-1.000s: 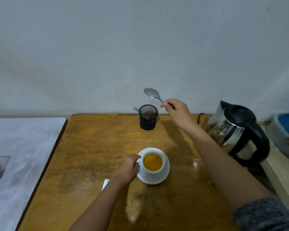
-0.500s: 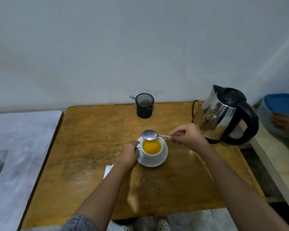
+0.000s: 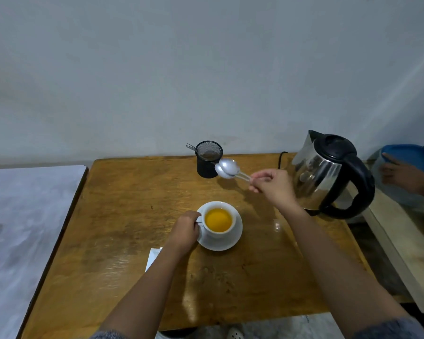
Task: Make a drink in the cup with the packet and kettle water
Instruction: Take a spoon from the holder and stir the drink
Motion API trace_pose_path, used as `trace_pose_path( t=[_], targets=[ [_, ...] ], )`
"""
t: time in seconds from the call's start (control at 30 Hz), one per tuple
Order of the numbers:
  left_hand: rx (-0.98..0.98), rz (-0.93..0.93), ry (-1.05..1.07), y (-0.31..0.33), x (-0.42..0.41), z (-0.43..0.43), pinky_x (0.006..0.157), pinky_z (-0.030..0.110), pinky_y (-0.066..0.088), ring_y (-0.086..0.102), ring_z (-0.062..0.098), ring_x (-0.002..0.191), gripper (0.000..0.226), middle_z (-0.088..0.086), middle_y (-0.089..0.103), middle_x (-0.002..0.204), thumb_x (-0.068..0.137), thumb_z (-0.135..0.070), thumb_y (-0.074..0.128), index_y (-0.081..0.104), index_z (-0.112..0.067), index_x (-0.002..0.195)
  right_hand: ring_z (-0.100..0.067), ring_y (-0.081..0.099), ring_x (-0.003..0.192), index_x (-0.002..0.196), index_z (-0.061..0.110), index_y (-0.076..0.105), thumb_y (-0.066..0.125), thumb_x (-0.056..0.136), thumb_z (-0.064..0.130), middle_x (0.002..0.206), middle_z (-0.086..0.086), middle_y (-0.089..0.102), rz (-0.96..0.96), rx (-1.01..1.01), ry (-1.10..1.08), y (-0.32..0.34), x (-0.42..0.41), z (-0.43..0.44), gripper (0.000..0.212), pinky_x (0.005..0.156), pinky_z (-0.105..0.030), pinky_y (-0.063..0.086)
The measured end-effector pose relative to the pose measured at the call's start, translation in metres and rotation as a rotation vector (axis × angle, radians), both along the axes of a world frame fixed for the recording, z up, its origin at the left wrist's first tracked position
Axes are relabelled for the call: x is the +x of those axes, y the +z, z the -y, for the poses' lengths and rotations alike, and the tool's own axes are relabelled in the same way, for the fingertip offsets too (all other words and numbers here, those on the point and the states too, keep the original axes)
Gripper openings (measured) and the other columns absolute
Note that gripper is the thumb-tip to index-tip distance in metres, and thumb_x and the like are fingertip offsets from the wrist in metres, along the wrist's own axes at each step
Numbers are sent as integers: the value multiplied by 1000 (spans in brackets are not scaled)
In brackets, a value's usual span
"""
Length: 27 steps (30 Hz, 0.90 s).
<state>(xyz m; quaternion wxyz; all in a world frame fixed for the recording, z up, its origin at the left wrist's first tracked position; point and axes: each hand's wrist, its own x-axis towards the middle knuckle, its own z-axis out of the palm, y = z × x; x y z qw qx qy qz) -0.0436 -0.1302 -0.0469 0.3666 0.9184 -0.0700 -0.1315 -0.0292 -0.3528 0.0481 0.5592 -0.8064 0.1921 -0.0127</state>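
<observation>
A white cup (image 3: 231, 222) full of orange-yellow drink stands on a white saucer (image 3: 231, 243) in the middle of the wooden table (image 3: 123, 216). My left hand (image 3: 185, 230) grips the cup's handle. My right hand (image 3: 273, 185) holds a metal spoon (image 3: 227, 168) by its stem, lifted above the table between the cup and the black mesh holder (image 3: 207, 160); the spoon looks blurred. The steel kettle (image 3: 328, 174) with black lid and handle stands at the right. A white packet (image 3: 152, 259) peeks out beside my left forearm.
The mesh holder at the table's back edge keeps some cutlery. Another person's hand (image 3: 402, 173) rests on a blue-lidded container (image 3: 409, 159) at the far right. A grey-white surface (image 3: 22, 216) adjoins the table on the left; a light board lies at the right.
My right hand took the spoon from near the holder to just above the cup, then lifted it back up and away toward the holder. My left hand stayed on the cup handle.
</observation>
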Motion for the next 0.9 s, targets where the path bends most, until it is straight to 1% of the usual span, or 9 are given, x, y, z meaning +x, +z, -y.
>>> trace_pose_path(
  t=[0.07,0.13,0.2,0.3,0.37,0.47,0.63,0.77,0.9],
  targets=[
    [7,5,3,-2,0,0,83,27,41,56,27,107,35,16,61,120,87,-1,44,56,-6,119,-16,63,59,74,16,66,65,85,6,61,-2,69,59,-55,-33,8,26,-8,15,66,-31,56],
    [5,24,-1,-3,1,0,84,28,42,57,27,106,34,16,62,118,87,-1,44,58,-6,117,-16,63,62,80,11,68,61,86,4,74,-9,71,99,-156,-61,14,53,-20,11,66,-29,57],
    [2,32,-11,-4,2,0,86,31,44,56,26,106,33,16,63,117,87,-1,43,60,-7,115,-24,65,73,83,6,71,57,84,2,85,-15,71,129,-293,-55,16,77,-32,15,74,-33,58],
    [5,26,-10,-6,2,-1,88,34,47,56,25,107,32,13,62,119,88,-4,44,59,-10,115,-35,65,89,89,3,70,52,83,0,100,-19,67,72,-512,38,15,102,-48,19,79,-35,53],
    [-2,21,-2,-8,2,-2,88,34,47,56,25,108,32,12,61,121,89,-6,44,58,-12,117,-38,62,94,95,0,67,49,84,-2,106,-20,63,16,-643,123,13,112,-56,21,78,-36,50],
    [-17,16,-1,-12,2,-4,87,32,45,56,26,110,34,12,61,123,89,-6,43,56,-12,120,-38,60,96,99,-2,62,48,85,-5,108,-21,62,-33,-789,196,11,123,-63,21,71,-35,44],
    [-23,-25,17,-17,4,-7,91,36,48,55,25,112,37,9,59,125,88,-9,44,53,-16,124,-38,59,105,107,2,61,49,85,-4,115,-20,59,-85,-913,274,5,137,-69,26,77,-36,45],
    [-42,-27,4,-19,6,-8,90,35,48,56,24,110,38,8,60,123,87,-9,44,54,-16,123,-36,60,105,107,7,63,49,86,1,114,-18,62,-65,-952,277,-5,138,-70,26,82,-36,46],
    [-52,-24,-11,-22,6,-9,88,32,46,56,24,109,38,9,61,120,86,-8,44,55,-14,121,-37,62,99,100,10,66,51,85,2,107,-16,65,-18,-956,256,-11,137,-67,22,76,-34,43]
  ],
)
